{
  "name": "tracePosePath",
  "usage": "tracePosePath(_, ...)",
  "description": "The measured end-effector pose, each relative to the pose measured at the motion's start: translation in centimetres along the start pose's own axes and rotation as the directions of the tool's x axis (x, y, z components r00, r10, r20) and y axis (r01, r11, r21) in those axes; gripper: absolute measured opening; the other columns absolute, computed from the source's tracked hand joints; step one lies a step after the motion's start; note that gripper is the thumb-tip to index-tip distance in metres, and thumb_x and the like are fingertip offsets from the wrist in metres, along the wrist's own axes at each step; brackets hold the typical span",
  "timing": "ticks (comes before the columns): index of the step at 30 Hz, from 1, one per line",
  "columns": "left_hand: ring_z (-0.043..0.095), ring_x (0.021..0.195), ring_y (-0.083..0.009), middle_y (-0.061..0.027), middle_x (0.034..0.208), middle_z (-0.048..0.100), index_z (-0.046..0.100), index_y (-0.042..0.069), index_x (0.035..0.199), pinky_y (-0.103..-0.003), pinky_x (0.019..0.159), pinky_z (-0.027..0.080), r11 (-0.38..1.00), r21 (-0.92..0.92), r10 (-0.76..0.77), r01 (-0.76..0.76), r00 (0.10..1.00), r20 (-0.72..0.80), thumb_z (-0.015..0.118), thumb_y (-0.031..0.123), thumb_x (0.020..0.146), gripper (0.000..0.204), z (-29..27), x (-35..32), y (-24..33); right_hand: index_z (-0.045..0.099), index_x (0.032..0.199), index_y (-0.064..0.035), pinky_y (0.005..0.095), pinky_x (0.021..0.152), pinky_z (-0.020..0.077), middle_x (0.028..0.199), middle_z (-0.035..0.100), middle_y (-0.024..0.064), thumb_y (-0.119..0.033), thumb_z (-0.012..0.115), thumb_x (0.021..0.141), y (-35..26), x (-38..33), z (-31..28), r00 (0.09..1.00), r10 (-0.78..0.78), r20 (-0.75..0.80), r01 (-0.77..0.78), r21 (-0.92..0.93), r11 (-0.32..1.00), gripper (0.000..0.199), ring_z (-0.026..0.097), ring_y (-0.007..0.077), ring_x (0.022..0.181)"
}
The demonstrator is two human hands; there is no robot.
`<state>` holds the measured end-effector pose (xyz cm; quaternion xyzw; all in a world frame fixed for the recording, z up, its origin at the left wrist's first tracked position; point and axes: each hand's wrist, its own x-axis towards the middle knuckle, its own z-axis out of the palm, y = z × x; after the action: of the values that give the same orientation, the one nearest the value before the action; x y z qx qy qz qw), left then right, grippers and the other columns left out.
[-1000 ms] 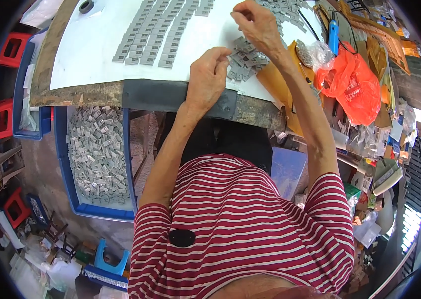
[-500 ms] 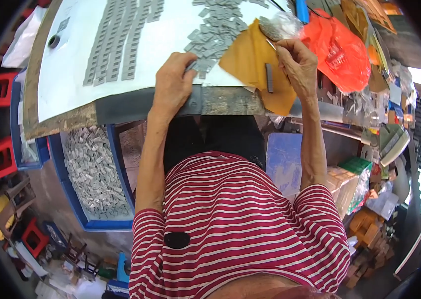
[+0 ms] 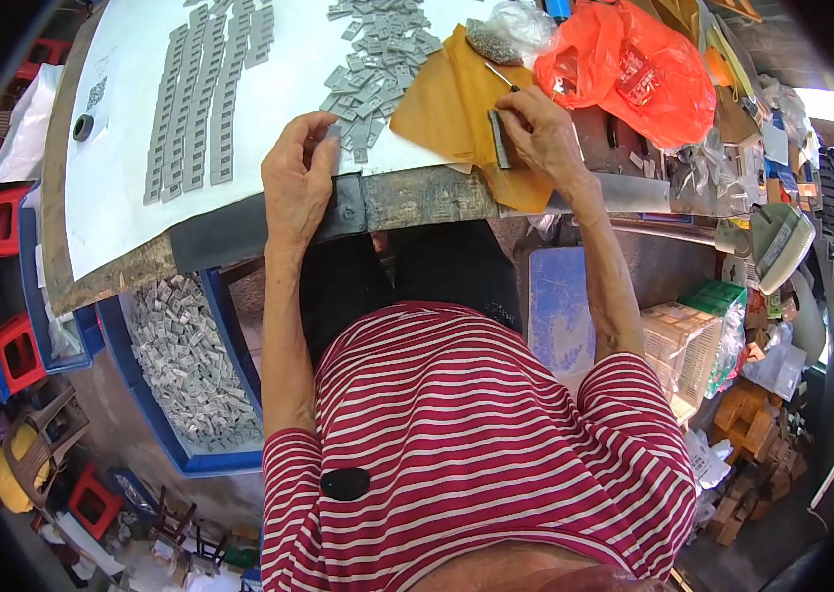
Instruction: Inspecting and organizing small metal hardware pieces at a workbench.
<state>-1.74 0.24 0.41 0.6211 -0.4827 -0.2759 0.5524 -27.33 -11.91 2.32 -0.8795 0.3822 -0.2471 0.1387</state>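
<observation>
My left hand (image 3: 297, 183) is at the table's near edge, thumb and forefinger pinching a small grey flat piece (image 3: 334, 130). Just beyond it lies a loose pile of similar grey pieces (image 3: 378, 74). My right hand (image 3: 547, 140) is over a tan-yellow sheet (image 3: 452, 99), its fingers curled together at the upper end of a narrow dark-grey strip (image 3: 499, 140). What is between those fingertips, if anything, is hidden. A thin tool (image 3: 502, 77) with a dark part lies on the sheet beside my right fingers.
Grey pieces stand in long rows (image 3: 202, 109) on the white sheet at left, near a dark tape roll (image 3: 83, 126). A red plastic bag (image 3: 634, 69) and a clear bag of small parts (image 3: 504, 41) sit at far right. Below the table is a blue tray (image 3: 185, 459) full of pieces.
My right hand has moved from the thin tool down toward the dark-grey strip, exposing more of the tool. My left hand still pinches a grey piece. The whole view has shifted slightly.
</observation>
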Motion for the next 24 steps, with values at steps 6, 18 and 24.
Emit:
tracePosePath(6, 0.048, 0.063, -0.0086, -0.0034, 0.076, 0.056, 0.058, 0.0, 0.098, -0.022, 0.06, 0.042, 0.999, -0.031, -0.011, 0.011, 1.0, 0.005, 0.056, 0.002, 0.079, 0.019, -0.1, -0.1, -0.2, 0.057, 0.09, -0.0047, 0.037, 0.058, 0.0459, 0.081, 0.053, 0.0118, -0.007, 0.058, 0.079, -0.3, 0.5, 0.4, 0.991, -0.113, 0.07, 0.124, -0.176, 0.976, 0.012, 0.057, 0.0317, 0.069)
tracePosePath(18, 0.048, 0.063, -0.0085, -0.0037, 0.075, 0.056, 0.058, 0.0, 0.098, -0.022, 0.06, 0.042, 0.999, -0.033, -0.015, 0.015, 1.0, 0.007, 0.057, 0.001, 0.078, 0.02, -0.1, -0.1, -0.1, 0.052, 0.086, -0.0039, 0.0406, 0.056, 0.0457, 0.08, 0.053, 0.0137, -0.004, 0.056, 0.077, 0.9, 1.3, 0.3, 0.962, -0.208, 0.178, 0.241, -0.194, 0.951, 0.01, 0.056, 0.0351, 0.066)
tracePosePath(24, 0.048, 0.062, -0.0081, -0.0038, 0.075, 0.057, 0.058, -0.001, 0.098, -0.022, 0.059, 0.042, 0.999, -0.032, -0.021, 0.021, 1.0, 0.002, 0.057, 0.001, 0.078, 0.02, -0.1, -0.1, 0.2, 0.051, 0.086, -0.0036, 0.041, 0.057, 0.0453, 0.08, 0.053, 0.0152, -0.001, 0.055, 0.076, 0.5, 1.2, 0.4, 0.976, -0.176, 0.127, 0.197, -0.176, 0.964, 0.012, 0.055, 0.0362, 0.067)
